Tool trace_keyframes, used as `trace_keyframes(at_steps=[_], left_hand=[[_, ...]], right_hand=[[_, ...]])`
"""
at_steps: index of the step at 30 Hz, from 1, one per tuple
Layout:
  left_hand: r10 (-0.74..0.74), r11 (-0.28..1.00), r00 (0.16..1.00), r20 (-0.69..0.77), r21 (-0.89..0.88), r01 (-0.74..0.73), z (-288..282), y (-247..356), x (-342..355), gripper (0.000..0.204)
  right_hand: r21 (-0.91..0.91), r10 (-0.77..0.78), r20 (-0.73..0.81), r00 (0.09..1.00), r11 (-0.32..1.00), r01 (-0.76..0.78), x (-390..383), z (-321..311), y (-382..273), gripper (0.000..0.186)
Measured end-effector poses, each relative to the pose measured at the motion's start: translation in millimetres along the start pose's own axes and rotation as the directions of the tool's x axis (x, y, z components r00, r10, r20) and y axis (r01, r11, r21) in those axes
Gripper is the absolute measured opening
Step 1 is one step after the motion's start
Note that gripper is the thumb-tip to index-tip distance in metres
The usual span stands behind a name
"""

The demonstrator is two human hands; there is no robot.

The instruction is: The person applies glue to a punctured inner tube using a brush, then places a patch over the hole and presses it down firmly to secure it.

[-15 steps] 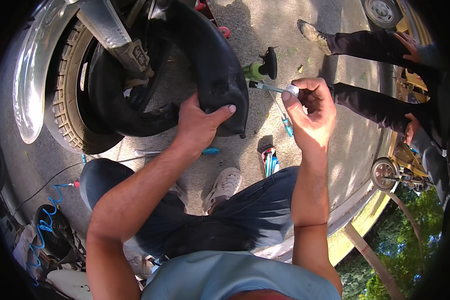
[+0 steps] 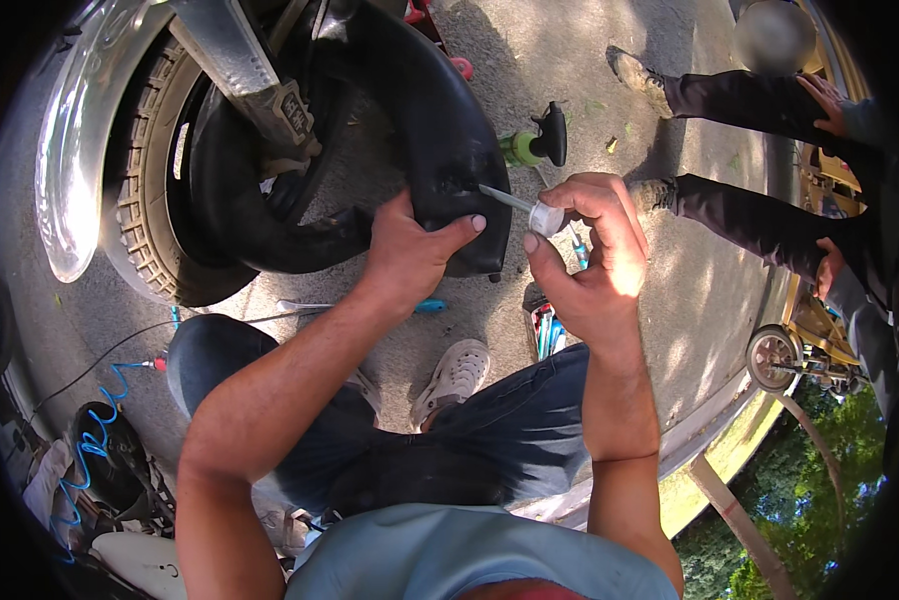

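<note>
A black rubber inner tube point(image 2: 440, 120) hangs partly out of a tyre point(image 2: 138, 215) on the left. My left hand point(image 2: 410, 245) is closed on the tube's lower bend, thumb lying over the near side. In my right hand point(image 2: 600, 245), finger and thumb pinch the white cap of an applicator brush point(image 2: 508, 198). The brush's thin stem points left, and its tip meets the tube's surface at a dark, shiny patch just above my left thumb. The fingers of my left hand are hidden behind the tube.
A green spray bottle point(image 2: 520, 149) stands beyond my right hand. A blue-handled tool point(image 2: 580, 254) and a tray of tools point(image 2: 547, 332) lie on the pavement. A blue coiled hose point(image 2: 92, 442) is at lower left. Another person's legs point(image 2: 740, 107) are at the right.
My right hand has moved left and slightly down with the applicator brush, bringing its tip from beside the spray bottle onto the inner tube. My left hand keeps its grip.
</note>
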State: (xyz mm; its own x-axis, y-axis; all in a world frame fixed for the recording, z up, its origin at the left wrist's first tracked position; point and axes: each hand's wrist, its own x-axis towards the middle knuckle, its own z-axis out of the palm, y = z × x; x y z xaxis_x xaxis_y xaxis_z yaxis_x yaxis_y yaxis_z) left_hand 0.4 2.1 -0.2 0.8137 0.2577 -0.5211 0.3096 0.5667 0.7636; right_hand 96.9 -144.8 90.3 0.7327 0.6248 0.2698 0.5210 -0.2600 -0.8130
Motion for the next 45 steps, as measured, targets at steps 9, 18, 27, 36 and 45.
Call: trace_keyframes(at_steps=[9, 18, 27, 36, 45], left_hand=[[-0.065, 0.996, 0.997, 0.037, -0.066, 0.067, 0, 7, -1, 0.037], [-0.135, 0.99, 0.988, 0.08, -0.035, 0.138, -3, 24, -4, 0.038], [-0.119, 0.993, 0.991, 0.067, 0.033, 0.117, -8, 14, -3, 0.037], [-0.129, 0.992, 0.988, 0.082, 0.013, 0.128, -7, 14, -3, 0.037], [-0.094, 0.995, 0.993, 0.076, 0.024, 0.093, -7, 13, -4, 0.038]], right_hand=[[0.017, -0.063, 0.126, 0.99, 0.998, 0.061, -2, -3, 0, 0.036], [-0.239, -0.033, 0.029, 0.999, 0.97, 0.039, -3, -19, 0, 0.034], [-0.241, -0.195, 0.149, 0.969, 0.944, 0.227, -4, 10, -2, 0.035], [-0.229, -0.207, 0.142, 0.968, 0.944, 0.236, -7, 10, -8, 0.033], [-0.13, -0.117, 0.062, 0.991, 0.984, 0.125, -2, 7, -14, 0.031]])
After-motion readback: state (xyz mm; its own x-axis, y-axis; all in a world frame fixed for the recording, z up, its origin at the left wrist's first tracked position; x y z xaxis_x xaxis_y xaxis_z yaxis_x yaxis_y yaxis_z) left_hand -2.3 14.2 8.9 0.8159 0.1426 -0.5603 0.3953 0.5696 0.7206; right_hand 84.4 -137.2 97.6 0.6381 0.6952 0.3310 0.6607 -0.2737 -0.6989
